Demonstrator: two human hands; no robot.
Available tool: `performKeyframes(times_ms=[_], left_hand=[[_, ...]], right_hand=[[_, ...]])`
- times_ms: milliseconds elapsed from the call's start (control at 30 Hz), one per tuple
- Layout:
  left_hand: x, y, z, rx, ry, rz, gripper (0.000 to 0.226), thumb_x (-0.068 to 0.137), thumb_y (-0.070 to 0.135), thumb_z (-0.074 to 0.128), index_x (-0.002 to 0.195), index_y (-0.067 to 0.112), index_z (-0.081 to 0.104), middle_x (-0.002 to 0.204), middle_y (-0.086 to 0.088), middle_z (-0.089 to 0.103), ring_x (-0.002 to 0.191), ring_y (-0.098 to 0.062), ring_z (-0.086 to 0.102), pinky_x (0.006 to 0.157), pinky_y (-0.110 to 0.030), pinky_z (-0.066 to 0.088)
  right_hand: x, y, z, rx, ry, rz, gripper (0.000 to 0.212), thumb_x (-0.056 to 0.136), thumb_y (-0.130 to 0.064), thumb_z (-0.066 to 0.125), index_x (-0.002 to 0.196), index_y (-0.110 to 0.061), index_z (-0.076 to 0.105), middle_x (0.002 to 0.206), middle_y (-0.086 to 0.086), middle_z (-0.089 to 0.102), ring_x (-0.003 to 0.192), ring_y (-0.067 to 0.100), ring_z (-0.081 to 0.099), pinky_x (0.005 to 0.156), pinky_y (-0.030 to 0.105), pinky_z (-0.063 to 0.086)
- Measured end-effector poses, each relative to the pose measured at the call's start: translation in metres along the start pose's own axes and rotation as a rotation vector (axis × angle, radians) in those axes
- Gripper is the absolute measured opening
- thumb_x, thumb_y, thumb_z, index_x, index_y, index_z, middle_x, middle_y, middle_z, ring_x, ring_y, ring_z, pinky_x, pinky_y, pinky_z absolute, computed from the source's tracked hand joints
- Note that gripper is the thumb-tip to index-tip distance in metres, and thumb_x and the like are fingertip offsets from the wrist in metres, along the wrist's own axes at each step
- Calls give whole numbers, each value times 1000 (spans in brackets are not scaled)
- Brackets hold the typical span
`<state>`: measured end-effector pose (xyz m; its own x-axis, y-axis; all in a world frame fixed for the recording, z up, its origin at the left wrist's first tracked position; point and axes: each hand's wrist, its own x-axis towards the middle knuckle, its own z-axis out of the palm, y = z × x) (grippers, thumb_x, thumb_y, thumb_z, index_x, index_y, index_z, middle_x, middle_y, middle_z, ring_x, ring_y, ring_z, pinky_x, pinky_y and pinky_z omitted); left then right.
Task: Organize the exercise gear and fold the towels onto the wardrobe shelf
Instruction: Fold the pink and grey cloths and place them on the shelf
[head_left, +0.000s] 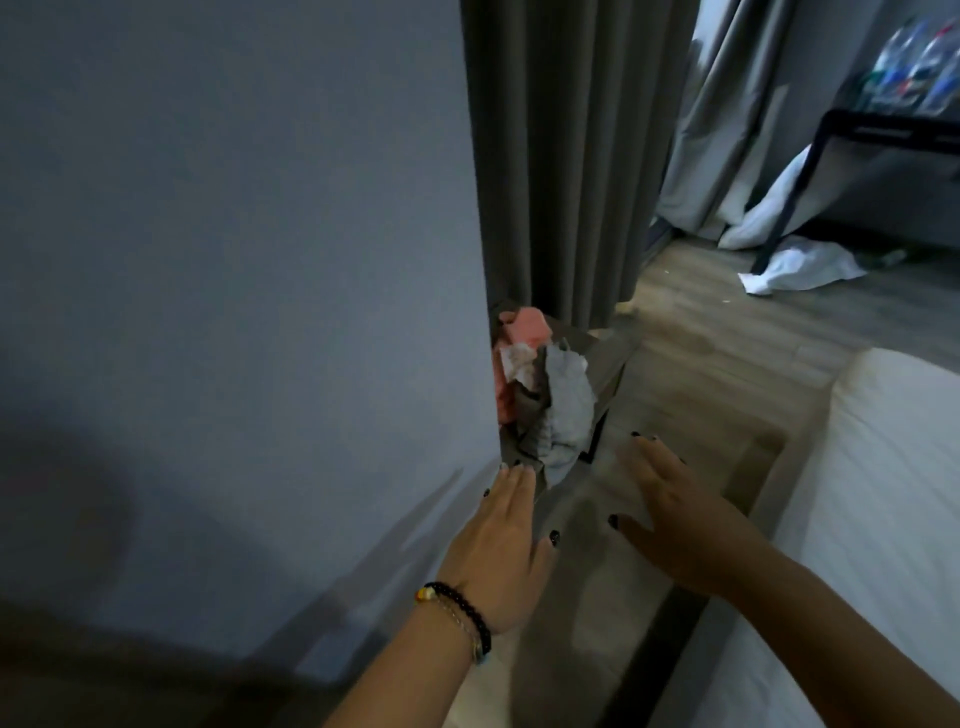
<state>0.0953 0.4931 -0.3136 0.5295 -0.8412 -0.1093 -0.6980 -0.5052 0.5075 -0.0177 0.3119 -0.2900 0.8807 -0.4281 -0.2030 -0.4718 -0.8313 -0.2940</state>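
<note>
We look down at a wood-plank floor (727, 332) running from the centre toward one o'clock. At twelve o'clock, a heap of crumpled cloths (545, 395), pink, white and grey, lies at the foot of a grey curtain (561, 156); we cannot tell whether it rests on the floor or in a container. Toward two o'clock, a white cloth (795, 267) lies crumpled on the planks beside a black frame leg (789, 192). At four o'clock, a white bed (883, 493) stands on the floor.
</note>
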Motion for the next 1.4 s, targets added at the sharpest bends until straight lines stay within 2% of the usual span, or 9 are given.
performKeyframes(times_ms=[233, 433, 600, 700, 900, 1033, 1133, 1300, 1400], left_hand=[[64, 14, -11, -49, 30, -17, 74, 100, 33, 43, 154, 16, -4, 162, 2, -5, 148, -9, -4, 110, -15, 1], [105, 9, -14, -92, -17, -26, 76, 99, 27, 45, 153, 14, -6, 162, 1, -6, 148, -12, -4, 109, -14, -1], [145, 2, -16, -123, -56, -44, 82, 97, 26, 50, 153, 14, -8, 162, -1, -9, 149, -17, -5, 120, -26, 4], [178, 1, -16, -174, -14, -52, 85, 94, 23, 55, 154, 15, -6, 162, 1, -7, 149, -18, -2, 121, -35, 13], [260, -3, -2, -273, 91, -126, 86, 88, 16, 61, 153, 20, 5, 161, 4, 5, 148, -11, 5, 121, -32, 13], [323, -4, 14, -280, 129, -287, 84, 90, 18, 59, 154, 19, 5, 161, 2, 8, 148, -14, 7, 121, -35, 14], [364, -6, 24, -243, 139, -416, 80, 94, 31, 55, 154, 18, 4, 162, 1, 7, 148, -14, 8, 121, -34, 12], [405, -19, 34, -337, 108, -608, 84, 93, 30, 57, 154, 25, -1, 158, -1, 22, 139, -22, 33, 113, -32, 30], [422, -39, 42, -362, 88, -671, 83, 94, 36, 56, 154, 23, 0, 161, 0, 12, 146, -22, 20, 118, -41, 24]], right_hand=[[44, 31, -21, -48, -55, 5, 78, 91, -49, 53, 151, -25, 10, 161, 3, 2, 147, 24, 8, 115, 36, 25], [83, 31, -27, -6, -91, 33, 78, 92, -50, 51, 152, -26, 8, 161, 3, -1, 147, 24, 8, 115, 37, 23], [117, 33, -38, -9, -84, 59, 79, 90, -51, 53, 152, -27, 10, 161, 2, 1, 147, 25, 11, 114, 38, 24], [145, 45, -48, -10, -88, 38, 77, 90, -52, 53, 151, -28, 13, 161, 2, 5, 146, 24, 16, 113, 37, 28], [224, 95, -68, -13, -150, -28, 74, 91, -47, 54, 151, -27, 16, 160, 3, 9, 143, 25, 24, 111, 38, 33], [278, 133, -83, 18, -248, -70, 72, 94, -42, 52, 152, -25, 14, 161, 4, 8, 146, 26, 17, 115, 40, 26], [311, 157, -90, 29, -309, -110, 71, 95, -42, 51, 152, -23, 14, 161, 6, 7, 146, 27, 18, 115, 39, 25], [358, 181, -95, 5, -318, -162, 67, 94, -43, 52, 150, -23, 21, 160, 6, 13, 139, 25, 34, 109, 35, 34], [388, 187, -90, 19, -344, -174, 67, 93, -42, 54, 149, -23, 24, 159, 7, 14, 139, 25, 34, 110, 35, 35]])
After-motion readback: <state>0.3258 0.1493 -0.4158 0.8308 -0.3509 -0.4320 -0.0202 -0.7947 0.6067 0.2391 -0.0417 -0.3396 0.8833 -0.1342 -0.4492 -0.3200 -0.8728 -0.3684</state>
